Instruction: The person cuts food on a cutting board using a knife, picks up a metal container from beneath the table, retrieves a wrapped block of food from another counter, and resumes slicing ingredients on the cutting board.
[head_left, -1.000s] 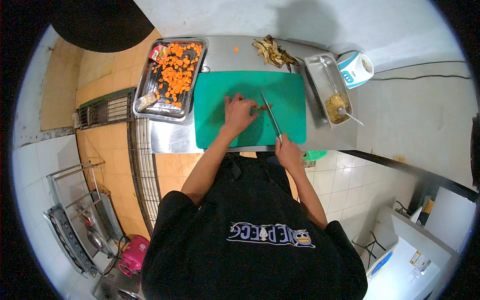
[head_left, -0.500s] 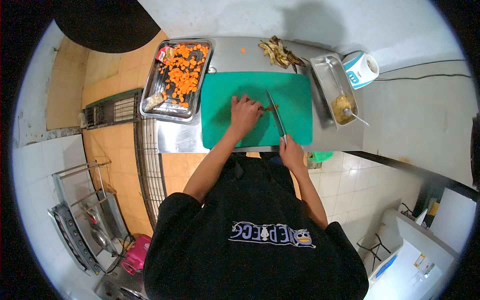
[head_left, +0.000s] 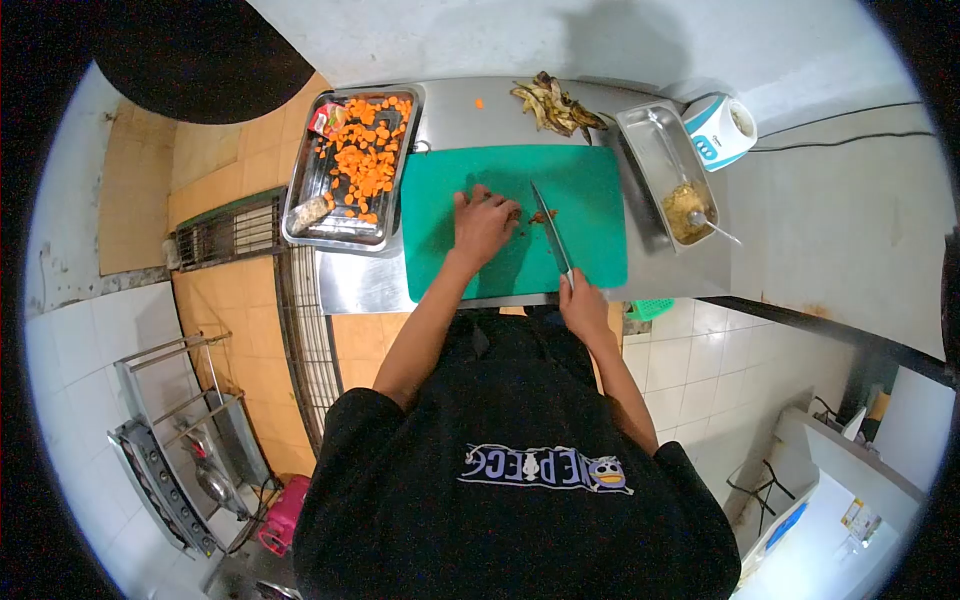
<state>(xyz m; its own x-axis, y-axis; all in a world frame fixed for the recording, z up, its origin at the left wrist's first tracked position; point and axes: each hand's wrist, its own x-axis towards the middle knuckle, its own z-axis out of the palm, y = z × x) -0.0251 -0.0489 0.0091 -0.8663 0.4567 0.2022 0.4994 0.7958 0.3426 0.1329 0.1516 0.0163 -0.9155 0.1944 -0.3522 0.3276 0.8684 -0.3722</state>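
Knife (head_left: 553, 232) in grip of right fingers (head_left: 569, 291), brown pieces (head_left: 538, 217) beside it near left fingers (head_left: 496, 205), hold there unclear.

Fisheye distortion bows the edges; soft shadow marks the wall (head_left: 510, 42).

The one view looks from the wearer's head, forward and steeply down past the black shirt (head_left: 520, 410) that fills the lower middle, to the surface (head_left: 455, 120) and the wall (head_left: 450, 40) rising behind it. It is near enough that the left hand (head_left: 483, 230) and right hand (head_left: 583, 298) sit close to mid-picture, yet far enough to fit nearly the whole surface. The very wide lens also takes in floor (head_left: 240, 340) on both sides, with a rounded dark border closing the corners.
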